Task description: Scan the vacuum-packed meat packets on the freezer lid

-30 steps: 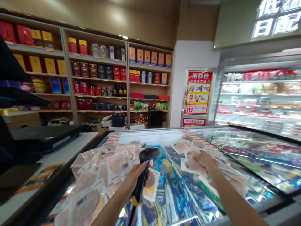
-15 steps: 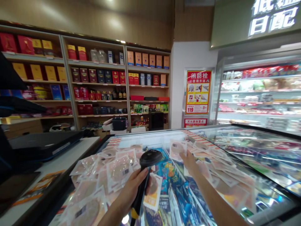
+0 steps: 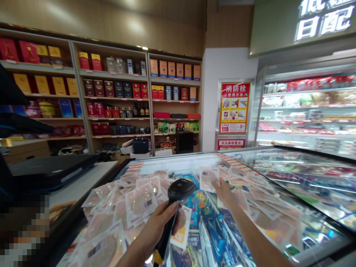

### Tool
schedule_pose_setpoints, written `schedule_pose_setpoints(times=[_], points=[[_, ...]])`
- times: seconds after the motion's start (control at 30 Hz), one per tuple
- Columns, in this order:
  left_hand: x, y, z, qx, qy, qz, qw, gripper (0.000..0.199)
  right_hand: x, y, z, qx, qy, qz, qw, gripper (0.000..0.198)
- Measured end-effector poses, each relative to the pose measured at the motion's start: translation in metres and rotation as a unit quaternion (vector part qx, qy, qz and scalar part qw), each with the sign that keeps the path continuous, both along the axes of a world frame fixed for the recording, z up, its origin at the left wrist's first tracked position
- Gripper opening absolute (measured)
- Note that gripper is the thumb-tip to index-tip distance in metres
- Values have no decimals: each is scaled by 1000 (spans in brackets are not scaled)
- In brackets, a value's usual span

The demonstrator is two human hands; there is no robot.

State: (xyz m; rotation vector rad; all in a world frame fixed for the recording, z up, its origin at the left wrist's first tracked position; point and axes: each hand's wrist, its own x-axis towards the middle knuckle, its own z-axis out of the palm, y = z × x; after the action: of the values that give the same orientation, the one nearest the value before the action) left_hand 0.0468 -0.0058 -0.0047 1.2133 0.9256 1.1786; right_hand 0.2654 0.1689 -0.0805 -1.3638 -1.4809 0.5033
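My left hand (image 3: 160, 225) is wrapped round the handle of a black barcode scanner (image 3: 180, 189), its head tilted toward the right. In my right hand (image 3: 222, 190) is a flat clear packet (image 3: 207, 178) with a round pale-pink slice inside and a barcode facing me, pinched at its lower right corner. Many similar packets (image 3: 139, 202) lie heaped on the freezer's glass at the left. More packets (image 3: 267, 207) are spread on the right side. Just behind the scanner handle a packet with an orange label (image 3: 182, 228) shows, partly covered by my left hand.
Under and between the heaps, blue bags (image 3: 214, 237) lie inside the chest freezer, beside a white wire divider (image 3: 232, 237). A counter with a black device (image 3: 52, 168) stands at the left. Shelves of boxes (image 3: 118, 89) line the back; a lit refrigerated case (image 3: 306, 111) is at the right.
The scanner in my left hand has shifted slightly to the right, toward the held packet. My right hand and its packet have moved slightly left.
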Motion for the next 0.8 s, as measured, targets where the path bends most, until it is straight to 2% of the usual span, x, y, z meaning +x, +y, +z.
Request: schedule_pose_setpoints(times=[0.13, 0.23, 0.43, 0.5, 0.63, 0.73, 0.8], points=[[-1, 2, 1, -22, -21, 71, 997, 28, -3, 0, -1, 9, 8, 6, 1000, 32], [-7, 5, 4, -30, -6, 137, 990, 29, -14, -6, 2, 9, 21, 48, 999, 31], [-29, -4, 4, -36, 16, 224, 974, 32, -54, -28, 6, -66, 36, 144, 987, 31], [-34, -11, 3, -46, 17, 238, 970, 31, -68, -34, 7, -74, -3, 129, 989, 33], [-37, -24, 1, -48, 20, 236, 970, 32, -86, -45, 13, -60, -162, 68, 983, 38], [-34, -33, 4, -43, 13, 234, 971, 33, -95, -53, 18, -104, -246, 26, 963, 43], [-29, -37, 7, -40, 9, 234, 971, 33, -100, -56, 17, -124, -267, 32, 955, 45]])
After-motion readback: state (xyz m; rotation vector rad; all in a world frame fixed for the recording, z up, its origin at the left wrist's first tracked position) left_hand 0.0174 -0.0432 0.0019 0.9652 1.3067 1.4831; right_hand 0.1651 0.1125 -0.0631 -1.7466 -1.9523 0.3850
